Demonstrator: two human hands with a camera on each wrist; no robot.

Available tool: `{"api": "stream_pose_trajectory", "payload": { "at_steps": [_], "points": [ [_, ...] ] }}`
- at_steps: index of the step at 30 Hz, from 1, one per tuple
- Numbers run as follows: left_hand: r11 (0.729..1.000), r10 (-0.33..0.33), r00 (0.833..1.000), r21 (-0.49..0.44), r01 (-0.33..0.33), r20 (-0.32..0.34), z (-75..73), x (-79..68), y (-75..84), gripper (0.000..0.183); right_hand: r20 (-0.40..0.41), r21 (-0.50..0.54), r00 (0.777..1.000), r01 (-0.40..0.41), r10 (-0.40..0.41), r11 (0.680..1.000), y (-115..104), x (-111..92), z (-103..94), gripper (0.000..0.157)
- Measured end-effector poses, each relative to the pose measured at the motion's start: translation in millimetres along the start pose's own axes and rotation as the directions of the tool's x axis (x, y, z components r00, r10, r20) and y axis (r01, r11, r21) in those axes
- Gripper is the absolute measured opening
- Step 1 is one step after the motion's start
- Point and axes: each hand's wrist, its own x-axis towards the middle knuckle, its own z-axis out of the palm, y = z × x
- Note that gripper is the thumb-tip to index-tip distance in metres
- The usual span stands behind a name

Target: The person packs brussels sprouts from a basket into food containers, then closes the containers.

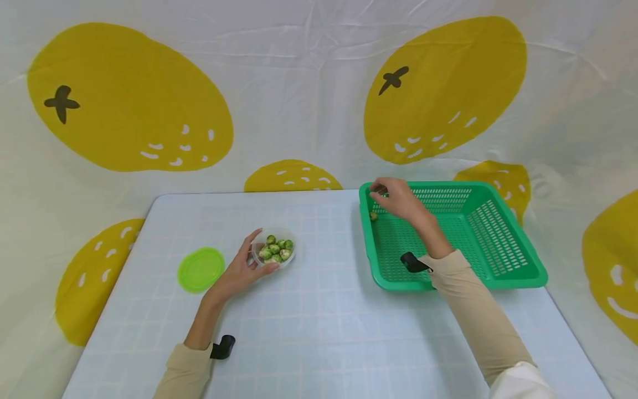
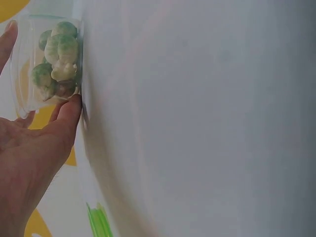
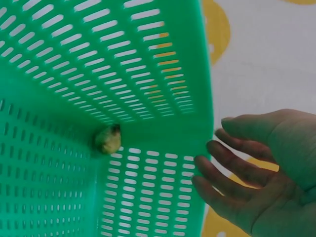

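Note:
My left hand point(image 1: 240, 272) grips a small clear plastic container point(image 1: 288, 235) from its left side, thumb in front and fingers behind. Several Brussels sprouts point(image 1: 274, 249) lie in it, and the left wrist view shows them through its wall point(image 2: 59, 57). The container stands on the table. My right hand point(image 1: 396, 198) is over the back left corner of a green basket point(image 1: 478, 238), holding nothing, its fingers loosely bent. In the right wrist view, a single yellowish Brussels sprout point(image 3: 107, 140) rests in a corner of the basket, apart from the fingertips point(image 3: 201, 163).
A bright green round lid point(image 1: 201, 270) lies on the table left of my left hand. The basket's raised, slotted walls stand at the table's right side. Behind the table hangs a white cloth point(image 1: 299, 111) printed with yellow fruit.

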Motion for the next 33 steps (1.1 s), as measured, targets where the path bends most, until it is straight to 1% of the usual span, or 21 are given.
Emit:
{"api": "stream_pose_trajectory", "payload": {
  "at_steps": [3, 7, 14, 17, 19, 24, 33],
  "points": [
    [1.0, 0.0, 1.0, 0.012, 0.0, -0.006, -0.9, -0.9, 0.7, 0.096, 0.028, 0.006, 0.999, -0.019, 0.019, 1.0, 5, 0, 1.6, 0.027],
    [1.0, 0.002, 1.0, 0.012, -0.001, -0.007, -0.6, -0.9, 1.6, 0.096, 0.071, -0.012, 0.996, -0.047, 0.047, 0.999, 11, 0, 2.6, 0.028],
    [1.0, 0.001, 1.0, 0.007, -0.001, -0.004, 0.7, 0.3, 3.2, 0.097, 0.103, -0.056, 0.994, -0.038, 0.043, 0.998, 21, -2, 5.1, 0.027],
    [1.0, 0.001, 1.0, -0.007, -0.001, 0.0, 0.9, 0.0, 3.7, 0.098, 0.128, -0.059, 0.99, -0.05, 0.058, 0.997, 23, -1, 7.3, 0.027],
    [1.0, 0.003, 1.0, -0.014, -0.003, 0.001, 1.1, -0.1, 4.1, 0.098, 0.141, -0.067, 0.989, -0.039, 0.048, 0.997, 24, -1, 8.8, 0.027],
    [1.0, 0.006, 1.0, 0.0, -0.006, -0.002, 1.3, 0.0, 3.9, 0.098, 0.165, -0.09, 0.986, 0.006, 0.009, 0.996, 27, 1, 14.0, 0.025],
    [1.0, -0.005, 1.0, 0.003, 0.005, -0.007, 1.2, -1.6, 3.9, 0.098, 0.228, -0.108, 0.974, 0.015, 0.01, 0.994, 32, 4, 21.0, 0.026]
  ]
}}
